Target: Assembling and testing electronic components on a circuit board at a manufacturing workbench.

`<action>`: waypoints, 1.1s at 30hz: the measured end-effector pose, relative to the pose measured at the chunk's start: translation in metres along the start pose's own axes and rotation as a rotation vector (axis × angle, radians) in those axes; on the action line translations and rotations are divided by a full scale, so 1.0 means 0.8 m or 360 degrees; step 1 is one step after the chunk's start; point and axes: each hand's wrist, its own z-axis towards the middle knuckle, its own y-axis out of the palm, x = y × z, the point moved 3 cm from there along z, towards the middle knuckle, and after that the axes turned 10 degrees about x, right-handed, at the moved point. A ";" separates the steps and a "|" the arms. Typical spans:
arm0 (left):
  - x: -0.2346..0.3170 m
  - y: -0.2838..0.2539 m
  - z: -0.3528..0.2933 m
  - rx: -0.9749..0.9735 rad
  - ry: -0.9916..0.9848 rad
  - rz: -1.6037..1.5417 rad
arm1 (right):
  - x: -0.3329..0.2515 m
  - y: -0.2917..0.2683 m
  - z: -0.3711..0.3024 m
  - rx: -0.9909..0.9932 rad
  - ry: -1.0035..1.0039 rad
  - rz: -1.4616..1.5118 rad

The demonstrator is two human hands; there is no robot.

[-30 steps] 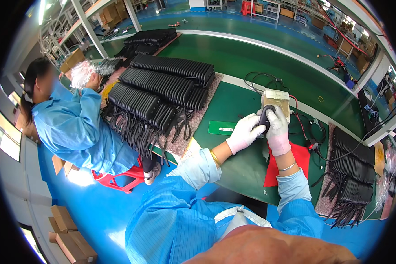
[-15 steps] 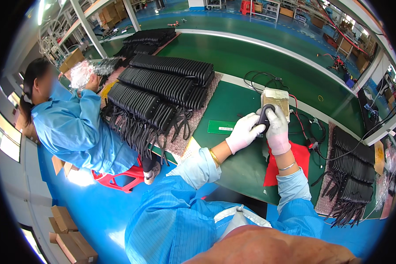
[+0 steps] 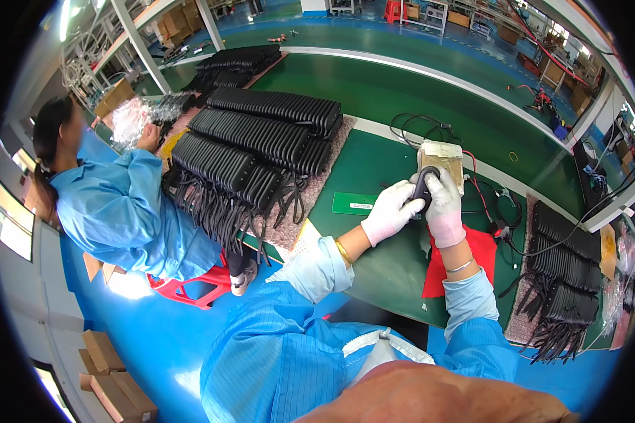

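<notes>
In the head view, the co-worker (image 3: 109, 211) at your left has shifted slightly; your hands barely move. Your white-gloved left hand (image 3: 391, 211) and right hand (image 3: 445, 209) are both clamped on a smooth, rounded black piece (image 3: 421, 192), near the worn beige block (image 3: 442, 151), above the smooth green tabletop (image 3: 381, 278). A red sheet (image 3: 478, 257) lies beneath your right wrist.

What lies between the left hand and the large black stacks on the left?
In the head view, from the left hand: a green card with white label, then pinkish bubble wrap.
</notes>
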 end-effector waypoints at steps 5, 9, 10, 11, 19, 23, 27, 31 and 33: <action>-0.001 0.000 -0.002 0.0007 0.0017 0.0000 | 0.000 0.000 -0.002 -0.0014 -0.0013 -0.0017; 0.002 -0.002 -0.002 0.0006 0.0073 0.0029 | 0.003 -0.002 -0.001 -0.0016 -0.0011 -0.0041; 0.003 -0.001 -0.002 0.0005 0.0074 0.0040 | 0.003 -0.003 -0.001 -0.0013 0.0001 -0.0033; 0.003 -0.001 -0.001 0.0002 0.0075 0.0049 | 0.002 -0.003 -0.002 -0.0006 0.0013 -0.0026; -0.001 0.003 0.003 -0.0119 -0.0126 -0.0027 | 0.006 -0.010 0.005 0.0000 -0.0003 -0.0070; -0.002 0.001 0.004 -0.0069 -0.0166 -0.0008 | -0.003 -0.003 0.003 -0.0020 0.0003 -0.0097; -0.003 -0.001 0.002 -0.0022 0.0034 0.0084 | 0.003 -0.003 0.002 -0.0051 0.0003 -0.0028; 0.000 0.002 -0.002 0.0082 0.0321 0.0192 | 0.001 -0.005 -0.003 -0.0031 0.0061 0.0058; 0.002 0.002 -0.003 -0.0056 -0.0040 -0.0005 | 0.000 -0.007 -0.002 -0.0015 0.0062 -0.0002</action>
